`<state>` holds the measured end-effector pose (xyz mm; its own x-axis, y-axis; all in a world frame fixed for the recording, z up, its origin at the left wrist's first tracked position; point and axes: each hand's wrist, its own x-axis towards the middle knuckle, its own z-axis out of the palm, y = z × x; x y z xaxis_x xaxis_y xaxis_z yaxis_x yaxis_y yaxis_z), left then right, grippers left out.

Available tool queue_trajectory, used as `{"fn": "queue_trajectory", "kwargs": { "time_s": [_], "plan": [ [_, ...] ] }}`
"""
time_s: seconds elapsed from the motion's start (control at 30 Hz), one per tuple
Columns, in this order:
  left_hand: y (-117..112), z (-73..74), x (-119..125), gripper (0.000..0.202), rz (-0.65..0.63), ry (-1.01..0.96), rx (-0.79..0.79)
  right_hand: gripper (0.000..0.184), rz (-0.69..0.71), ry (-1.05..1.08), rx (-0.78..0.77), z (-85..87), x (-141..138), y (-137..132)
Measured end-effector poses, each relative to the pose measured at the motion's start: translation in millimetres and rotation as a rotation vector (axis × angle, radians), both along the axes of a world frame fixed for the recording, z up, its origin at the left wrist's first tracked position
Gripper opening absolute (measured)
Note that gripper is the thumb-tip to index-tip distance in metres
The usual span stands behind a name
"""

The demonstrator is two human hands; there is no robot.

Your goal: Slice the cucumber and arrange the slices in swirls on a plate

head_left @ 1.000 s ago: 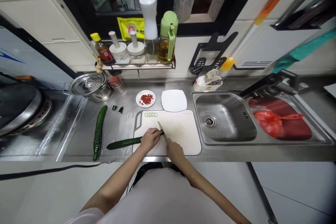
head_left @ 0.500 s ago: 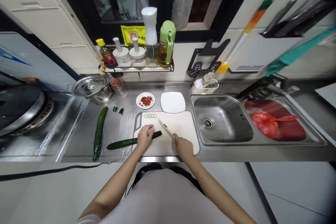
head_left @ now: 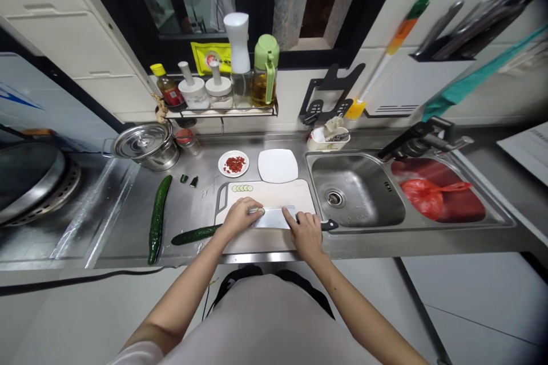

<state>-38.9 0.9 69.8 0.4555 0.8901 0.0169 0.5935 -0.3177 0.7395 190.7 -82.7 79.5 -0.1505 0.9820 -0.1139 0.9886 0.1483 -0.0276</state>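
My left hand point(head_left: 240, 218) is closed over the right end of a partly cut cucumber point(head_left: 197, 235). A bit of green shows at its fingertips, beside the blade of a kitchen knife point(head_left: 272, 218). My right hand point(head_left: 307, 232) is on the knife, its index finger stretched along the blade. The black knife handle point(head_left: 329, 225) juts out to the right of that hand. The blade's broad side faces up over the white cutting board point(head_left: 295, 191). Several thin cucumber slices point(head_left: 242, 188) overlap in a row near the board's back left edge.
A whole cucumber point(head_left: 159, 219) and two cucumber end pieces point(head_left: 193, 182) lie to the left. Behind the board stand a plate of chopped red pieces point(head_left: 234, 165) and a white square plate point(head_left: 277, 165). The sink point(head_left: 357, 194) is on the right; a lidded pot point(head_left: 148, 145) stands back left.
The knife has turned from pointing away, edge down, to lying crosswise with its blade broadside up. My right hand has shifted along it. My left fingers are now beside the blade's tip end.
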Motion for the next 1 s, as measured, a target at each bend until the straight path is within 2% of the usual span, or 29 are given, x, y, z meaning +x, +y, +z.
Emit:
{"fn": "queue_trajectory", "kwargs": {
  "time_s": [0.2,0.3,0.4,0.53,0.73,0.87,1.0],
  "plan": [
    [-8.9,-8.9,9.7,0.007,0.045,0.029,-0.007,0.054,0.003,0.001,-0.018,-4.6,0.3,-6.5],
    [-5.8,-16.0,8.2,0.010,0.148,-0.024,-0.096,0.051,-0.017,-0.004,-0.026,-10.2,5.2,-8.5],
    [8.7,-26.7,3.0,0.013,0.302,-0.076,-0.168,0.050,-0.053,-0.005,-0.025,-12.8,11.3,-9.1],
    [39.2,-43.2,-2.2,0.012,0.423,-0.033,-0.137,0.049,-0.095,-0.002,-0.019,-13.5,18.7,-9.8],
    [73.7,-53.4,6.3,0.012,0.401,0.158,-0.166,0.049,-0.090,-0.013,0.094,-21.8,27.7,-12.1],
    [84.7,-55.3,13.5,0.013,0.342,0.312,-0.149,0.050,-0.069,-0.012,0.157,-26.6,32.3,-11.5],
    [91.6,-59.6,16.6,0.013,0.316,0.375,-0.090,0.049,-0.078,-0.008,0.144,-27.7,34.2,-9.0]
  ]
}}
